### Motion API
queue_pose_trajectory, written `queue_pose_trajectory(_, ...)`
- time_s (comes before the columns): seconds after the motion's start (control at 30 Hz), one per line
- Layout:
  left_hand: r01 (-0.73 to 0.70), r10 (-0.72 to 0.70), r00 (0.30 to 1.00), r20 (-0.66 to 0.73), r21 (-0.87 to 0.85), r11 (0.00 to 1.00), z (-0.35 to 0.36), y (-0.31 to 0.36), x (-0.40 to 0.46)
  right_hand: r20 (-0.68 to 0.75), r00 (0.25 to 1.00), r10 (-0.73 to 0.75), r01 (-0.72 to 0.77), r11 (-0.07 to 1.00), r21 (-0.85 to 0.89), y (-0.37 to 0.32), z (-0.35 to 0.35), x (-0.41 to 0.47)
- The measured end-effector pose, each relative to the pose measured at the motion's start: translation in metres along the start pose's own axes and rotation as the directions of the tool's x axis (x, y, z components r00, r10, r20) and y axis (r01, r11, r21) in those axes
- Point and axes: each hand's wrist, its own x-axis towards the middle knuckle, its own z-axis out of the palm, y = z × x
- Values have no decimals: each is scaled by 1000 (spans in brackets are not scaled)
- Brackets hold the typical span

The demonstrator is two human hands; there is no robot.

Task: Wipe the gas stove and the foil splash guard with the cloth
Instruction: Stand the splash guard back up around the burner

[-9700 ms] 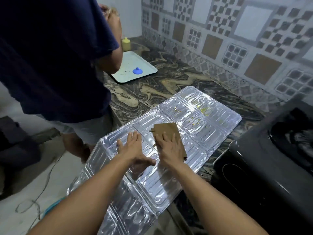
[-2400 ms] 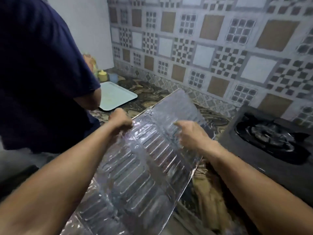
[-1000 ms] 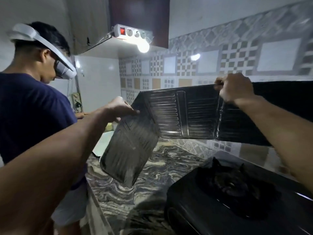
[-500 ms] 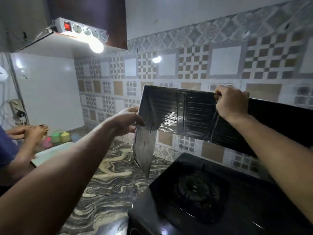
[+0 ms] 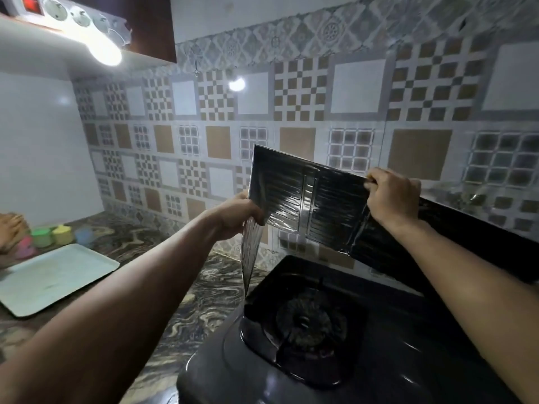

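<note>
Both hands, left hand (image 5: pixel 239 218) and right hand (image 5: pixel 392 196), are gripping the foil splash guard (image 5: pixel 309 205) above the gas stove (image 5: pixel 306 325); next probably standing it behind the burner.

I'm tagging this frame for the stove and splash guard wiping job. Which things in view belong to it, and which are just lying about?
Job:
- foil splash guard, held up by left hand and right hand
- gas stove

Lying about:
- pale tray
- small coloured cups
- power strip
</note>
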Motion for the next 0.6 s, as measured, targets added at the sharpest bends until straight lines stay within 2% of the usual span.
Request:
queue_pose_trajectory(0.23, 14, -8, 986, -165, 39, 999, 9, -10, 16, 6, 1000, 6, -5, 996, -94, 31, 11, 0)
queue_pose_trajectory(0.5, 199, -159, 969, -191, 213, 957, 2, -36, 19, 157, 987, 34, -10, 989, -150, 76, 25, 2)
queue_pose_trajectory(0.6, 238, -196, 959, -206, 202, 950, 5, -48, 22, 224, 971, 78, -37, 983, -180, 86, 33, -7)
